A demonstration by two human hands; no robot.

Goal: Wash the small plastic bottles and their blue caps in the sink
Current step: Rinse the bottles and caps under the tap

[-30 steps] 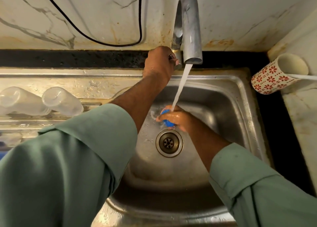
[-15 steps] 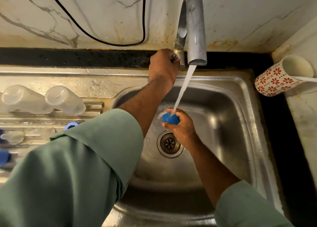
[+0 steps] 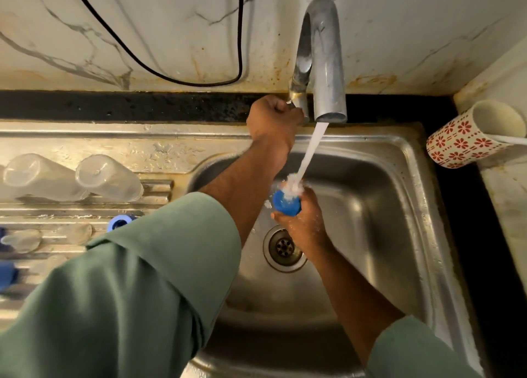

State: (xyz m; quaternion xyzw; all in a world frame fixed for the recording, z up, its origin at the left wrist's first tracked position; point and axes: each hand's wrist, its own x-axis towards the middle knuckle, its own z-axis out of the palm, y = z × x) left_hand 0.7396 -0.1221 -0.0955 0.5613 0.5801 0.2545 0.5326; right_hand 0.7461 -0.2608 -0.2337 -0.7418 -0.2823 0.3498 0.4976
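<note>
My right hand (image 3: 302,220) holds a blue cap (image 3: 286,205) under the running water, above the drain (image 3: 283,247) of the steel sink (image 3: 399,206). My left hand (image 3: 273,120) grips the tap handle at the base of the curved steel tap (image 3: 325,63). Two clear plastic bottles (image 3: 71,178) lie mouth-down on the draining board at the left. Another blue cap (image 3: 119,222) shows beside my left sleeve, and a third blue cap (image 3: 7,275) sits at the far left edge.
A red-patterned white cup (image 3: 470,138) lies tipped on the counter at the right. A black cable (image 3: 159,72) hangs along the marble wall. Small clear pieces (image 3: 22,239) rest on the ribbed draining board (image 3: 85,149). My green sleeves cover the lower view.
My right hand has turned the blue cap slightly under the stream, and water now splashes on top of it. My left hand stays on the tap handle. The view has shifted a little.
</note>
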